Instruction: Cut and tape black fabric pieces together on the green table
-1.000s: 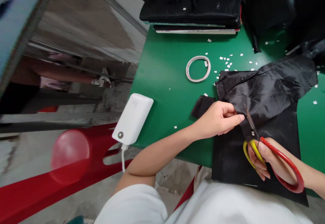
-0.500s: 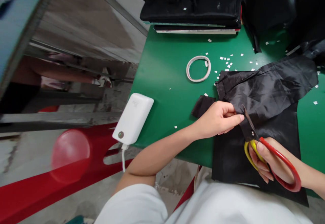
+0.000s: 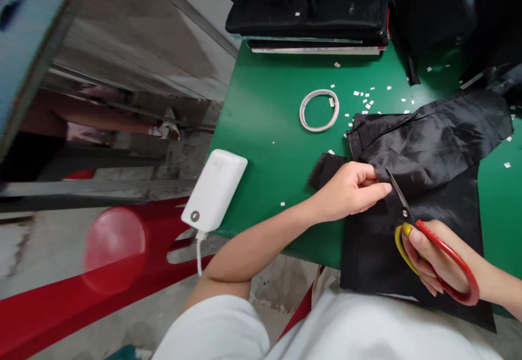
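Note:
A crumpled sheet of black fabric lies on the green table, over a flat black sheet that hangs past the near edge. My left hand pinches the fabric's lower left edge, fingers closed on it. My right hand grips scissors with red and yellow handles. Their blades point up and left, the tip close to my left fingertips. A small black offcut lies just left of my left hand.
A white power bank with a cable sits at the table's left edge. A ring of white tape and several small white scraps lie further back. Stacked black material fills the far edge. A red bench stands below left.
My right hand has shifted the scissors slightly right and down, and the blades have drawn closer together. My left hand has stayed on the fabric.

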`<state>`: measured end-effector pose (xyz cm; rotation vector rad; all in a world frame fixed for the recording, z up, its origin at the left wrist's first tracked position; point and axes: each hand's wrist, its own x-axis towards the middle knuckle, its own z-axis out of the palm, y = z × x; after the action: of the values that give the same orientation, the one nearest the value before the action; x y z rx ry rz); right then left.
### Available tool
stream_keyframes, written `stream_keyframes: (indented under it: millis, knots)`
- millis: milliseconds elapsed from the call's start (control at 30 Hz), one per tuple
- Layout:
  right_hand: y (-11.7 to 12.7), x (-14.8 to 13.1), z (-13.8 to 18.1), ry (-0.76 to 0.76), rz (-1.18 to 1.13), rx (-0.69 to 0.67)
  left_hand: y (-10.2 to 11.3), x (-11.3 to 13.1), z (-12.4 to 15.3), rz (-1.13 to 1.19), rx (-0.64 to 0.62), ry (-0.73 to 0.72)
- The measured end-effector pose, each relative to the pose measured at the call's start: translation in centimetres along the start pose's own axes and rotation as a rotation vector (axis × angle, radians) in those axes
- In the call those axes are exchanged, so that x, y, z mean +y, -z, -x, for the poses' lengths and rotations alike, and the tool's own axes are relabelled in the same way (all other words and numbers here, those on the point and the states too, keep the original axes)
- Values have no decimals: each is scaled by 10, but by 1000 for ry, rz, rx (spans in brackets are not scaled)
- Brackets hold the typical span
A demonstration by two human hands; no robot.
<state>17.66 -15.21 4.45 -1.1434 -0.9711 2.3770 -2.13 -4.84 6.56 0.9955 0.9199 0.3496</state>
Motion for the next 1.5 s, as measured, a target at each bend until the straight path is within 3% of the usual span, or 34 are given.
stream_keyframes:
  millis: [167, 467, 767, 1067, 1500]
  knots:
    - [0, 2, -1, 6, -4, 21, 2, -1, -1, 0, -6, -20]
    - [-2, -1, -1, -1, 7, 22, 3, -4, -2, 115, 90, -32]
    - [-2, -1, 2, -2, 54, 55, 2, -2, -1, 94, 66, -57]
    - [10, 14, 1, 131, 67, -48, 5, -1, 0, 43, 21, -55]
    - [8, 4, 6, 109, 133, -44, 6, -4, -1, -145, -76, -45]
